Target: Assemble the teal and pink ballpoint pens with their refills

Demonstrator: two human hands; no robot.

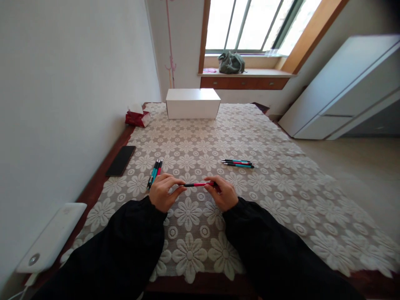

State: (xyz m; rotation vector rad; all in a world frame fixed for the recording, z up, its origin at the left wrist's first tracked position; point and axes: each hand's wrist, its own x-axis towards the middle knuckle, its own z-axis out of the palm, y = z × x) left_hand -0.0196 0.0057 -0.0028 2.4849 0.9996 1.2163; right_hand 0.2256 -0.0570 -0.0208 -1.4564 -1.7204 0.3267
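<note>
A red pen with a black grip point(199, 184) is held level between my two hands, just over the flowered tablecloth point(190, 254). My left hand point(164, 192) pinches its tip end between thumb and fingers. At the other end, my right hand point(222, 193) pinches the red barrel, and its fingers hide that end. Beside my left hand lie several blue and red pens point(154, 171), side by side with tips pointing away from me. Farther off to the right, another small group of blue and red pens point(238, 163) lies crosswise on the cloth.
A white box point(193, 104) stands at the table's far end, with a red tissue pack point(137, 118) to its left. A black phone point(121, 161) and a white power bank with a cable point(51, 237) lie along the left edge by the wall.
</note>
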